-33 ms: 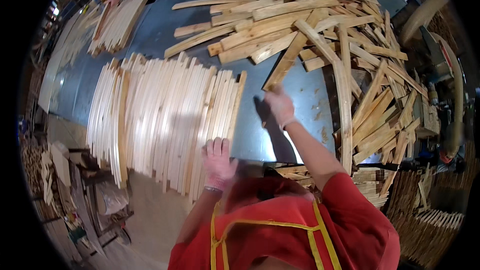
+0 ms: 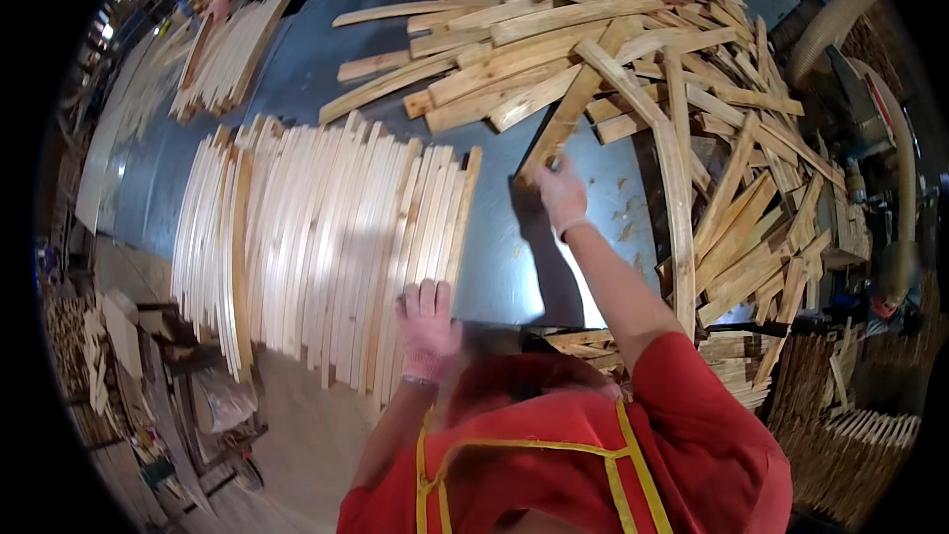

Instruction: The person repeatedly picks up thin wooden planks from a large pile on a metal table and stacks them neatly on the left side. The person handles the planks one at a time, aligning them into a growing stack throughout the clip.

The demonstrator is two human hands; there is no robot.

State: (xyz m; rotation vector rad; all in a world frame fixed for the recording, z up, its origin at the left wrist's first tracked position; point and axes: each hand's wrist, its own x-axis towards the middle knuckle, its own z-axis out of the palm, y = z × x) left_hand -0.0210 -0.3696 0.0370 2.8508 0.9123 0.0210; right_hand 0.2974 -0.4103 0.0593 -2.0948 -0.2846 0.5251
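Observation:
My right hand [image 2: 560, 196], in a pale pink work glove, grips the near end of a wooden board [image 2: 565, 121]. The board slants away to the right, and its far end lies among the piled boards. My left hand [image 2: 429, 331], in the same kind of glove, rests with its fingers stretched out on the near ends of upright-set wooden strips [image 2: 326, 237]. These strips stand side by side in a long row, and their near ends stick out past the edge of the metal table [image 2: 494, 277]. Nothing shows in the left hand's grasp.
A heap of loose boards [image 2: 554, 30] covers the table's far and right parts. Another bundle of strips [image 2: 232, 54] lies at the far left beside a co-worker's gloved hand [image 2: 217, 6]. A hose [image 2: 835, 25] hangs at right. A metal cart [image 2: 213, 435] stands lower left.
My right hand has shifted slightly away from me and to the right at the board's end. My left hand stays flat on the strips, barely lower in view.

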